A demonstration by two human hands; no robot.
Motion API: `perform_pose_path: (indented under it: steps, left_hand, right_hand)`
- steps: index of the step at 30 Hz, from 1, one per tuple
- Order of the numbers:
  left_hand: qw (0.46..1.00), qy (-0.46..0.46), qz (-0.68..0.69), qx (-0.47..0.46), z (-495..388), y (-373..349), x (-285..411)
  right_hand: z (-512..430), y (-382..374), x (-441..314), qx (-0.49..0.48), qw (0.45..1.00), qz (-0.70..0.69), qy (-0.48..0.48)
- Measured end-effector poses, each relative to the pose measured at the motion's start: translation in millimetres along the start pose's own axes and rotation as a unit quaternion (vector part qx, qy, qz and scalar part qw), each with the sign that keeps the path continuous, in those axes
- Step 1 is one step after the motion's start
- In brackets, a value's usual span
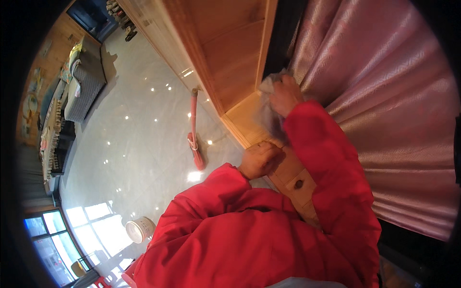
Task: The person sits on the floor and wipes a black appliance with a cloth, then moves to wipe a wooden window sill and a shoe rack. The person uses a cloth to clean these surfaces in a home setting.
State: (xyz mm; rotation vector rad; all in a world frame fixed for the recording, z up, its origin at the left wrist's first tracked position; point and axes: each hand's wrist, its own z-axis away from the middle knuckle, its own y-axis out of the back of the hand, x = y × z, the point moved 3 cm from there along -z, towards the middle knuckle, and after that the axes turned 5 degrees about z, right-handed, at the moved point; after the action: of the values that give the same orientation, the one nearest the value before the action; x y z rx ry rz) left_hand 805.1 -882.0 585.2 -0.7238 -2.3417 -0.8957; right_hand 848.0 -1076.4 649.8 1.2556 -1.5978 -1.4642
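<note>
My right hand [287, 94] grips a crumpled greyish cloth [267, 85] near the dark strip beside a pink curtain [389, 108]. Part of the cloth hangs blurred below the hand, over the wooden ledge [245, 111]. Lower and to the left, my left hand [262, 158] is curled in a fist on the edge of the same ledge; nothing shows inside it. Both arms are in red sleeves. A wooden panel [234, 57] rises above the ledge.
On the shiny tiled floor [140, 144] lie a red long-handled tool [194, 136] and a pale bucket [139, 229]. A grey couch [86, 86] stands along the far left wall, with a low table or cabinet [54, 144] near it. Windows [54, 234] show at lower left.
</note>
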Motion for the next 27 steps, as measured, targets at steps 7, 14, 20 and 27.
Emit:
perform_pose_path:
  steps: [7,14,20,27]
  left_hand:
    - [0.999,-0.034,-0.022,0.004,-3,2,0]
    - [0.997,0.009,0.041,-0.063,-6,3,-1]
    - [0.99,0.101,0.101,0.012,-10,41,-5]
    - [0.995,0.076,-0.056,-0.003,-16,23,-14]
  right_hand:
    - [4,37,8,0.034,0.994,0.01,0.1]
    - [-9,-10,6,-0.08,0.986,0.117,0.09]
    - [69,32,32,-0.103,0.973,0.058,0.198]
    - [14,28,17,-0.053,0.992,-0.095,0.07]
